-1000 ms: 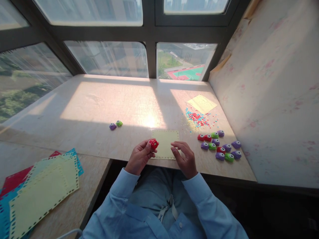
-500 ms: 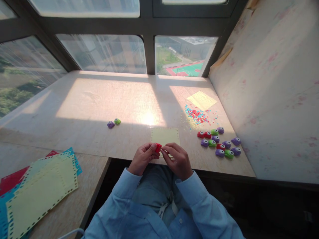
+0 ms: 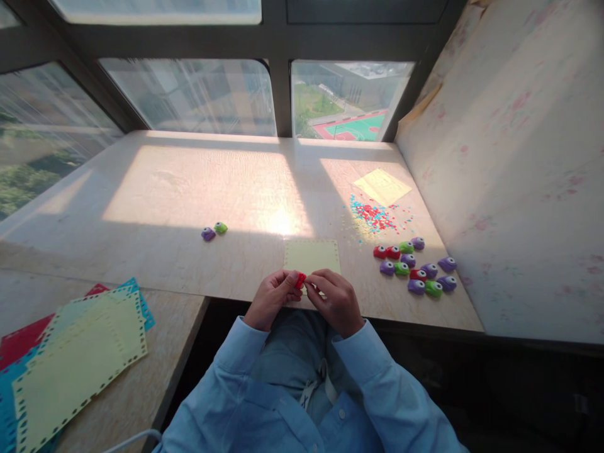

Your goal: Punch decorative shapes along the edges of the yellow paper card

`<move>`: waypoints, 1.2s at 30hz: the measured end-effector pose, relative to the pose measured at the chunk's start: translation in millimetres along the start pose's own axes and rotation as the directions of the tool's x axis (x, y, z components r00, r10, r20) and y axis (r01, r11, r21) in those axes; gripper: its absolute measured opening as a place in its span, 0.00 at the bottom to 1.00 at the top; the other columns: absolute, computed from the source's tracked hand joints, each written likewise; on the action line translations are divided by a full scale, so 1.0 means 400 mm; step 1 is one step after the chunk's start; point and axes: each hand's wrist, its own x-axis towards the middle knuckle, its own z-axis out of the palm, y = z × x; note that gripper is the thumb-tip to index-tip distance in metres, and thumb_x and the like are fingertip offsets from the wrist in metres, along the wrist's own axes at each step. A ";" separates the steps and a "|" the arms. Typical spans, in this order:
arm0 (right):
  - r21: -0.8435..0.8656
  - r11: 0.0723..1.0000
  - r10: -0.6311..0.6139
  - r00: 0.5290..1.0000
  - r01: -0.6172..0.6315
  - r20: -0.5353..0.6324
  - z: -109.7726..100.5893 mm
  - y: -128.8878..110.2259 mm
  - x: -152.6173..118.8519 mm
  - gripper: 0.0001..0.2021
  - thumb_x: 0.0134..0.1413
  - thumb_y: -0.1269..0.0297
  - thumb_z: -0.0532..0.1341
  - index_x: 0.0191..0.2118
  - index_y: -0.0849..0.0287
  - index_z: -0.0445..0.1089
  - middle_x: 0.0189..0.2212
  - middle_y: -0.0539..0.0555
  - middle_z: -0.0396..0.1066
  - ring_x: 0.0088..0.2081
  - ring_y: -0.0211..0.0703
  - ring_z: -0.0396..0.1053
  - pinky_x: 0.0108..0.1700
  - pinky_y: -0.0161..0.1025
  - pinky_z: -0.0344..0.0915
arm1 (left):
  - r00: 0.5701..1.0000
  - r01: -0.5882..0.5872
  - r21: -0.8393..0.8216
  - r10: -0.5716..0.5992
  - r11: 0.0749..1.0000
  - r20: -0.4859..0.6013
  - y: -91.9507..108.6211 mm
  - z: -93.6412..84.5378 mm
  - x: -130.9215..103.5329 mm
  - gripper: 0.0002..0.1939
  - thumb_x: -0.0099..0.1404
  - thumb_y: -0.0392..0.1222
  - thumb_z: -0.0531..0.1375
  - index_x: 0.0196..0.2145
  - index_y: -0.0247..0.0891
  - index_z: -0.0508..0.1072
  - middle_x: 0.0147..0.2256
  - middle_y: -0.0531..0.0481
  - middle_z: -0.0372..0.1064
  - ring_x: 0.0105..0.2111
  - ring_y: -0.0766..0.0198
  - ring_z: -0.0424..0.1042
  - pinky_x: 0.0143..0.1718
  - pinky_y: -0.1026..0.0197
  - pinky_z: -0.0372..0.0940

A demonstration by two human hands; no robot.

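My left hand (image 3: 272, 298) is closed around a small red craft paper punch (image 3: 301, 280), thumb on top, just above the table's front edge. Close against the punch, the thumb and fingertips of my right hand (image 3: 334, 301) are pinched together. Whatever lies between them is too small or hidden to make out. Behind both hands a pale yellow sheet (image 3: 311, 253) with small holes along its edges lies flat, its near part covered by the hands.
Several red, green and purple punches (image 3: 416, 287) stand at the right. Beyond them lie scattered paper bits (image 3: 372, 216) and a yellow square (image 3: 382, 186). A purple punch (image 3: 208, 234) and a green punch (image 3: 220, 228) sit left of centre. Punched coloured sheets (image 3: 85, 358) overlap at lower left.
The view has shifted slightly. The red punch appears turned a little in my left hand, while my right fingertips stay pinched beside it.
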 end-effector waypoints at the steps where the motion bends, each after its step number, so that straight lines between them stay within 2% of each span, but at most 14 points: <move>1: -0.006 1.000 0.004 1.000 -0.004 0.005 0.000 0.001 0.000 0.08 0.63 0.69 0.57 0.36 0.59 0.74 0.32 0.56 0.74 0.33 0.42 0.70 0.36 0.39 0.67 | 1.000 0.001 0.001 -0.001 1.000 0.000 -0.001 0.000 0.000 0.25 0.49 0.57 0.72 0.33 0.32 0.75 0.29 0.48 0.73 0.27 0.68 0.71 0.32 0.64 0.68; 8: 0.015 0.999 0.033 0.999 -0.032 -0.012 -0.005 0.005 -0.002 0.07 0.60 0.71 0.57 0.34 0.58 0.72 0.30 0.54 0.73 0.30 0.40 0.69 0.34 0.38 0.66 | 1.000 -0.007 0.016 0.007 1.000 0.009 -0.008 0.004 0.006 0.25 0.50 0.58 0.71 0.33 0.32 0.75 0.29 0.47 0.73 0.28 0.67 0.71 0.33 0.64 0.68; 13: 0.055 0.997 0.065 0.997 -0.063 -0.034 -0.024 -0.001 -0.002 0.07 0.60 0.71 0.57 0.33 0.58 0.70 0.30 0.53 0.72 0.28 0.38 0.68 0.33 0.37 0.67 | 0.999 -0.025 0.012 0.025 1.000 -0.028 -0.004 0.009 0.011 0.26 0.48 0.58 0.72 0.33 0.32 0.76 0.29 0.48 0.73 0.27 0.68 0.70 0.31 0.65 0.67; 16: 0.042 0.991 0.131 0.985 -0.127 -0.112 -0.038 0.016 0.002 0.07 0.60 0.70 0.57 0.31 0.58 0.69 0.28 0.52 0.71 0.27 0.38 0.68 0.33 0.37 0.67 | 0.999 -0.023 0.006 0.023 1.000 -0.044 0.000 0.012 0.010 0.28 0.46 0.59 0.72 0.33 0.32 0.76 0.29 0.48 0.73 0.27 0.68 0.70 0.30 0.65 0.67; 18: 0.003 0.961 0.266 0.927 -0.275 -0.264 -0.051 0.044 0.007 0.06 0.60 0.67 0.58 0.33 0.58 0.70 0.29 0.53 0.72 0.26 0.38 0.68 0.32 0.38 0.68 | 0.998 -0.022 -0.001 0.022 1.000 -0.054 0.004 0.013 0.009 0.28 0.45 0.60 0.72 0.33 0.32 0.76 0.29 0.48 0.73 0.26 0.69 0.70 0.29 0.66 0.67; 20: 0.036 0.890 0.430 0.810 -0.455 -0.399 -0.067 0.078 0.010 0.09 0.59 0.62 0.59 0.41 0.61 0.72 0.33 0.56 0.76 0.25 0.39 0.70 0.30 0.39 0.70 | 0.998 -0.020 -0.007 0.020 1.000 -0.059 0.007 0.014 0.008 0.28 0.45 0.60 0.72 0.33 0.32 0.76 0.29 0.48 0.73 0.26 0.69 0.70 0.29 0.66 0.67; 22: 0.115 0.826 0.548 0.740 -0.552 -0.390 -0.084 0.109 0.011 0.18 0.58 0.59 0.59 0.51 0.62 0.69 0.39 0.59 0.77 0.26 0.41 0.73 0.31 0.42 0.72 | 0.998 -0.020 -0.014 0.019 1.000 -0.060 0.011 0.016 0.008 0.28 0.45 0.59 0.73 0.34 0.32 0.76 0.30 0.48 0.73 0.27 0.69 0.70 0.29 0.66 0.67; 24: 0.160 0.797 0.594 0.711 -0.582 -0.376 -0.100 0.129 0.007 0.21 0.57 0.58 0.60 0.53 0.63 0.69 0.41 0.60 0.77 0.27 0.43 0.75 0.33 0.44 0.74 | 0.998 -0.020 -0.018 0.019 1.000 -0.059 0.013 0.019 0.008 0.28 0.45 0.59 0.73 0.33 0.32 0.76 0.30 0.48 0.72 0.27 0.68 0.70 0.29 0.66 0.67; 28: 0.199 0.789 0.605 0.678 -0.582 -0.416 -0.115 0.127 -0.006 0.17 0.55 0.55 0.62 0.44 0.63 0.72 0.37 0.60 0.77 0.29 0.44 0.74 0.33 0.43 0.74 | 0.998 -0.037 0.007 0.038 0.999 -0.056 0.014 0.032 0.008 0.29 0.45 0.60 0.72 0.33 0.32 0.76 0.29 0.48 0.72 0.27 0.68 0.70 0.29 0.65 0.67; 32: 0.337 0.739 0.674 0.658 -0.584 -0.338 -0.114 0.077 -0.021 0.17 0.54 0.52 0.64 0.39 0.62 0.72 0.31 0.56 0.75 0.27 0.42 0.72 0.30 0.40 0.73 | 0.990 -0.115 0.093 0.121 0.989 -0.066 0.010 0.056 0.002 0.28 0.49 0.60 0.71 0.34 0.31 0.76 0.28 0.48 0.72 0.28 0.67 0.70 0.31 0.64 0.68; 34: 0.421 0.686 0.712 0.665 -0.593 -0.224 -0.111 0.040 -0.028 0.17 0.55 0.51 0.64 0.39 0.62 0.72 0.30 0.55 0.75 0.27 0.41 0.72 0.30 0.39 0.72 | 0.984 -0.155 0.135 0.166 0.979 -0.068 0.004 0.073 -0.002 0.26 0.51 0.57 0.71 0.37 0.31 0.75 0.31 0.46 0.74 0.31 0.66 0.71 0.34 0.63 0.69; 36: 0.463 0.650 0.703 0.708 -0.602 -0.067 -0.108 0.003 -0.036 0.17 0.56 0.51 0.63 0.41 0.61 0.73 0.31 0.55 0.75 0.28 0.41 0.72 0.31 0.38 0.72 | 0.979 -0.182 0.170 0.194 0.969 -0.059 -0.005 0.093 -0.005 0.25 0.53 0.55 0.70 0.38 0.31 0.75 0.35 0.44 0.75 0.33 0.64 0.73 0.37 0.61 0.70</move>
